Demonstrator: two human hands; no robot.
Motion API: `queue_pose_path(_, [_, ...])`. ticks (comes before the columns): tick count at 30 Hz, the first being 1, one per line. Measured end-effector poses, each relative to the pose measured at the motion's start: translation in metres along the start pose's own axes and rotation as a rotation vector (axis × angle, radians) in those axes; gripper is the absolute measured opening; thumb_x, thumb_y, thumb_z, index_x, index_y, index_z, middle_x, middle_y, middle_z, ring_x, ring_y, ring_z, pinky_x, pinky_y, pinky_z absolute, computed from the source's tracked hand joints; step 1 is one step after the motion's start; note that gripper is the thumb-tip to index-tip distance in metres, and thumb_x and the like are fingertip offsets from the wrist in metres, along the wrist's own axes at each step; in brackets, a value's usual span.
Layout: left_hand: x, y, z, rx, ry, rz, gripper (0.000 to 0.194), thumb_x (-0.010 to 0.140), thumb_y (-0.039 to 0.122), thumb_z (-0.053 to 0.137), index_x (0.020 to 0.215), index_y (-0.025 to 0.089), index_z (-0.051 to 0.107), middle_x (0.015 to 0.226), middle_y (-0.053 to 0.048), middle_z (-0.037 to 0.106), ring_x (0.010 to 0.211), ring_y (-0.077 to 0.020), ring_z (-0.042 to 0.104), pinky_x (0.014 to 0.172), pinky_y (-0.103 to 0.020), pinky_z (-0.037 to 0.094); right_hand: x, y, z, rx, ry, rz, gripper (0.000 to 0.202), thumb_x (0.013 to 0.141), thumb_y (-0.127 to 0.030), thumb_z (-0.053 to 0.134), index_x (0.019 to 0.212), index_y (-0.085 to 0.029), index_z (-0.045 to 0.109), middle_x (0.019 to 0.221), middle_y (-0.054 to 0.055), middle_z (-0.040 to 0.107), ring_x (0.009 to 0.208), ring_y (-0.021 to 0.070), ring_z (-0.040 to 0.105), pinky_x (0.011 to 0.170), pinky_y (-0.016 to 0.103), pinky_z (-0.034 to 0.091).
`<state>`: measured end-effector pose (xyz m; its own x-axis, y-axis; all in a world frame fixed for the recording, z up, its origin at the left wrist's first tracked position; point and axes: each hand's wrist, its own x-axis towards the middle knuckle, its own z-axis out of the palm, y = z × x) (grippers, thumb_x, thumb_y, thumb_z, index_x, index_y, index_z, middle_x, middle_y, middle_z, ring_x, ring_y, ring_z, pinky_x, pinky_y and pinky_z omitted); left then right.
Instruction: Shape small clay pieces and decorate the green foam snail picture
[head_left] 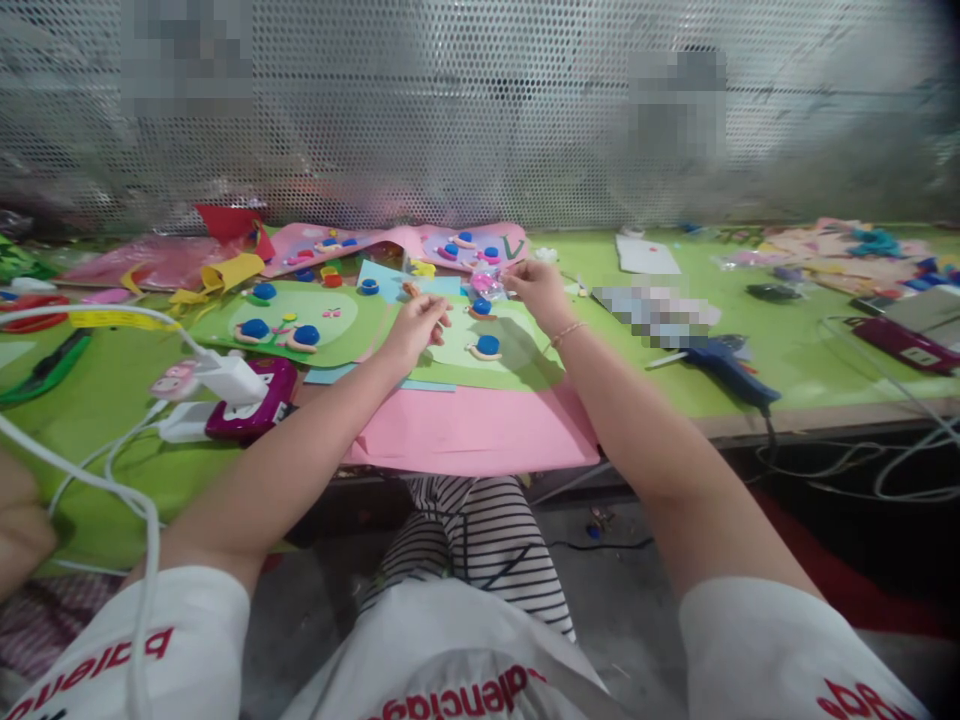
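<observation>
My left hand (pixel 421 328) is over the green craft sheet (pixel 517 375), fingers pinched; a small orange-brown piece (pixel 411 289) shows at its fingertips. Farther right, my right hand (pixel 534 288) is closed at the edge of a small clear bag with pink bits (pixel 489 283). Below the bag, a blue-topped piece (pixel 481 309) and another blue dome with a beige strip (pixel 487 347) lie on the sheet. A second green sheet (pixel 345 330) with blue domes lies to the left. Pink sheets with blue and pink pieces lie behind, and a pink sheet (pixel 480 430) sticks out at the front.
A blue glue gun (pixel 727 372) with a cable lies to the right. Purple power sockets (pixel 259 400) with white plugs and cables stand left, near green-handled scissors (pixel 56 370). A perforated metal screen (pixel 450 120) rises behind. Part of another person's arm (pixel 22 520) shows at far left.
</observation>
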<state>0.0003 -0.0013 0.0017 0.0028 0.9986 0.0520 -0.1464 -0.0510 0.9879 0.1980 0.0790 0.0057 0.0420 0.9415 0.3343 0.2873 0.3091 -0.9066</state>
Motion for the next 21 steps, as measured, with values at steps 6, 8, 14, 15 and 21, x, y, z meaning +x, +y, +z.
queue_pose_path(6, [-0.004, 0.007, -0.001, -0.156, -0.062, -0.1, 0.018, 0.092, 0.025, 0.047, 0.08, 0.015, 0.056, 0.052, 0.007, 0.041, 0.035, -0.0014, 0.027, 0.038, -0.016, 0.023, -0.017, -0.014, 0.016, 0.127, -0.191, -0.063, 0.009, 0.072, -0.023, 0.071, 0.074, -0.016, 0.066, 0.069, 0.001, 0.065, 0.066, 0.0119, 0.059, 0.069, 0.028, 0.052])
queue_pose_path(8, [-0.004, 0.008, -0.002, -0.222, -0.076, -0.139, 0.022, 0.093, 0.024, 0.043, 0.077, 0.014, 0.055, 0.051, 0.007, 0.041, 0.035, -0.0019, 0.028, 0.039, -0.016, 0.023, -0.022, -0.016, 0.022, 0.148, -0.238, -0.086, 0.012, 0.073, -0.026, 0.072, 0.077, -0.015, 0.068, 0.072, 0.002, 0.066, 0.067, 0.0122, 0.06, 0.07, 0.028, 0.052])
queue_pose_path(14, [-0.004, 0.007, 0.0, -0.275, -0.096, -0.166, 0.016, 0.088, 0.017, 0.045, 0.077, 0.012, 0.057, 0.051, 0.004, 0.045, 0.038, -0.0035, 0.031, 0.041, -0.017, 0.027, -0.036, -0.024, 0.032, 0.155, -0.318, -0.155, 0.021, 0.064, -0.029, 0.078, 0.074, -0.015, 0.065, 0.065, -0.002, 0.061, 0.056, 0.0079, 0.049, 0.056, 0.024, 0.043])
queue_pose_path(15, [-0.004, 0.007, 0.0, -0.277, -0.105, -0.157, 0.015, 0.087, 0.017, 0.046, 0.077, 0.012, 0.057, 0.05, 0.004, 0.046, 0.039, -0.0039, 0.032, 0.042, -0.017, 0.028, -0.038, -0.025, 0.033, 0.156, -0.327, -0.165, 0.023, 0.063, -0.03, 0.079, 0.073, -0.015, 0.064, 0.064, -0.002, 0.06, 0.055, 0.0074, 0.048, 0.055, 0.024, 0.042])
queue_pose_path(21, [-0.004, 0.006, 0.001, -0.268, -0.108, -0.147, 0.014, 0.086, 0.017, 0.047, 0.077, 0.013, 0.056, 0.051, 0.003, 0.047, 0.04, -0.0043, 0.034, 0.043, -0.018, 0.031, -0.036, -0.023, 0.035, 0.191, -0.336, -0.126, 0.027, 0.072, -0.04, 0.073, 0.073, -0.017, 0.059, 0.063, -0.001, 0.059, 0.058, 0.009, 0.052, 0.058, 0.025, 0.046])
